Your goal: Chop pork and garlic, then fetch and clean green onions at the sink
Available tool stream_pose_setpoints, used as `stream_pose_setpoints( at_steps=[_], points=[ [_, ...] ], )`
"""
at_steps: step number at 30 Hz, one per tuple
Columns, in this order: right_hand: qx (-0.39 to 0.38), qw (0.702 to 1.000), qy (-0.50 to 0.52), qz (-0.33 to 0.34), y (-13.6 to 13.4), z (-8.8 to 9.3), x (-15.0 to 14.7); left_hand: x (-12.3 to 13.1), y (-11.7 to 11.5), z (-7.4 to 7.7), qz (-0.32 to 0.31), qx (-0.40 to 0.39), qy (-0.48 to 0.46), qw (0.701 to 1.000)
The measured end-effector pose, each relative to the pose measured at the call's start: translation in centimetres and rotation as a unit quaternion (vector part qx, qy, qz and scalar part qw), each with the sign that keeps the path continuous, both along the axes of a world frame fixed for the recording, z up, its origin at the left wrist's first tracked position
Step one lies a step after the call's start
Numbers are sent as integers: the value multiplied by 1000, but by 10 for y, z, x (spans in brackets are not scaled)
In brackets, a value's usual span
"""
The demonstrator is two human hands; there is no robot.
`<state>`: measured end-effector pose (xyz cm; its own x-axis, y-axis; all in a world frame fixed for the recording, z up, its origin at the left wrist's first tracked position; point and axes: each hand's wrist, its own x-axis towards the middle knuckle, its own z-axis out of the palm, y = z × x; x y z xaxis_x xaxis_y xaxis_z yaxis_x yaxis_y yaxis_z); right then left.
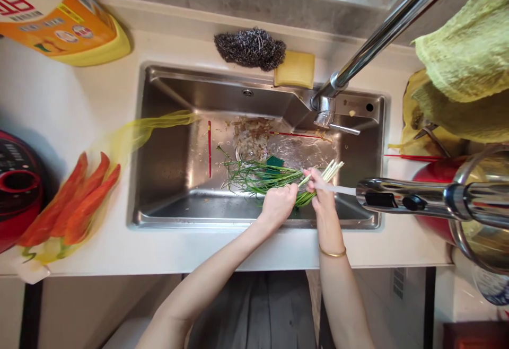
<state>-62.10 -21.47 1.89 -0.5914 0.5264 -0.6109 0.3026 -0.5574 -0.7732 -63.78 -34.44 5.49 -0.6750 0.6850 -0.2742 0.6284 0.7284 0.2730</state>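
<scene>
Over the steel sink (163,211), a bunch of green onions (262,176) is held sideways, green tips to the left and white ends to the right. My left hand (279,203) is closed around the green stalks. Close beside it, my right hand (321,187), with a gold bangle at the wrist, grips the bunch near the white ends. Water runs from the chrome spray head (401,195) onto the right hand. Brownish peelings (252,137) lie on the sink floor behind the stalks.
Red peppers (85,206) in a yellow mesh bag lie left of the sink, by an orange bottle (75,25). A steel scourer (250,48) and yellow sponge (295,69) sit behind it. The faucet (326,106) rises at the back right; a pot (477,206) stands at right.
</scene>
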Motion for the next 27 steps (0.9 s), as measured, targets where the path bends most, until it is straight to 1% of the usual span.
stream_pose_setpoints(
  at_steps=[3,6,9,12,14,17,19,20,22,24,25,26,27],
  points=[
    [-14,1000,23,9,-6,2,5,-5,1,2,13,40,-21,999],
    [3,999,30,42,-13,8,12,-13,3,1,51,110,-84,989],
    [33,995,20,92,-12,11,17,-21,5,-3,87,171,-152,970],
    [77,992,-1,98,-6,13,21,-26,5,-7,96,209,-223,947],
    [101,990,-10,99,-2,15,21,-29,2,-8,105,222,-275,930],
    [107,985,-15,132,2,19,20,-37,-5,-6,131,216,-342,905],
    [108,987,-19,115,8,18,18,-44,-12,-4,133,207,-380,891],
    [113,990,-20,87,12,14,18,-47,-15,-3,127,206,-391,888],
    [126,992,-17,7,23,4,18,-52,-22,-3,127,211,-383,890],
    [136,988,-10,-69,36,-8,20,-56,-29,-5,150,218,-352,898],
    [139,986,-11,-92,41,-13,22,-57,-32,-6,165,221,-337,900],
    [145,985,-13,-96,44,-16,23,-58,-34,-7,179,224,-327,901],
    [152,985,-13,-76,45,-17,25,-58,-35,-8,189,228,-320,900]
  ],
)
